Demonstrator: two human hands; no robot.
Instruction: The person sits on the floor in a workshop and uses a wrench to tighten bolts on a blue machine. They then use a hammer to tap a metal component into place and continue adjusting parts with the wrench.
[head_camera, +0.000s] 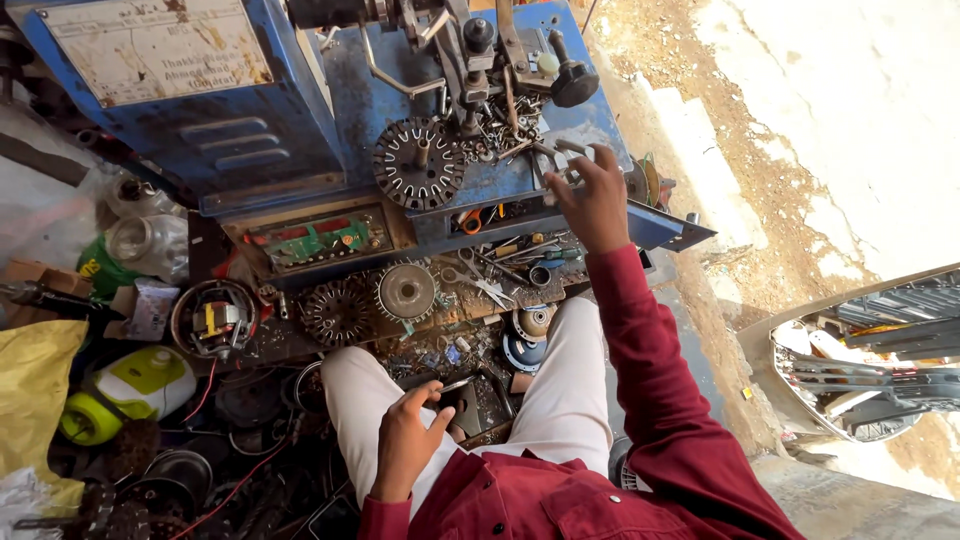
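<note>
— What do your 2 hands have just now, seen from the head camera?

— My left hand (405, 440) rests over my left thigh, fingers curled around a slim metal tool (452, 386); its bright tip pokes out past my thumb toward the cluttered floor between my knees. My right hand (592, 195) is stretched far forward to the blue machine bench (300, 120), fingers bent over a pile of small metal parts (505, 135) on its top. I cannot tell whether those fingers have closed on a piece or only touch the heap.

— So where is the tool against the rest?

— Low and close to my body, well apart from my right hand and the bench.

— Any containers?

— Directly below my right hand, an open drawer (500, 212) in the bench front holds orange-handled pliers and loose bits. Left of it, a second recess (320, 238) holds a green circuit board. On the bench top, 1 slotted round stator disc (418, 163) lies flat, just left of the pile. Below the drawers, a wooden shelf carries scissors (480, 280) and a round gear-like disc (406, 291).
</note>
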